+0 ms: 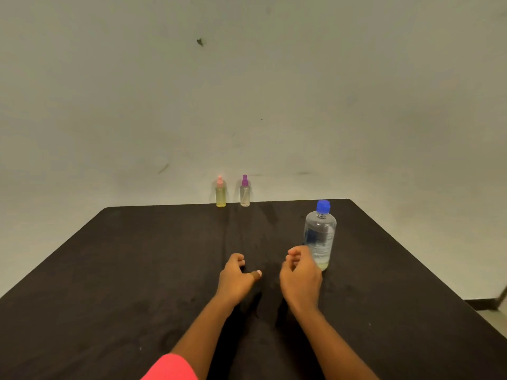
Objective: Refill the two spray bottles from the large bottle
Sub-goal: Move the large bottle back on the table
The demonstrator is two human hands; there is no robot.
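Observation:
Two small spray bottles stand upright at the table's far edge: one with a pink cap and yellowish liquid [220, 192], one with a purple cap and clear body [244, 192]. A large clear bottle with a blue cap [321, 233] stands upright on the right, its cap on. My right hand [300, 275] hovers just left of the large bottle's base, fingers loosely curled, holding nothing. My left hand [237, 274] hangs over the middle of the table, fingers loosely curled, thumb out, empty.
A black cloth covers the table [123, 270]. A plain pale wall [247, 91] rises right behind the spray bottles. The table's right edge drops to a light floor [491, 316].

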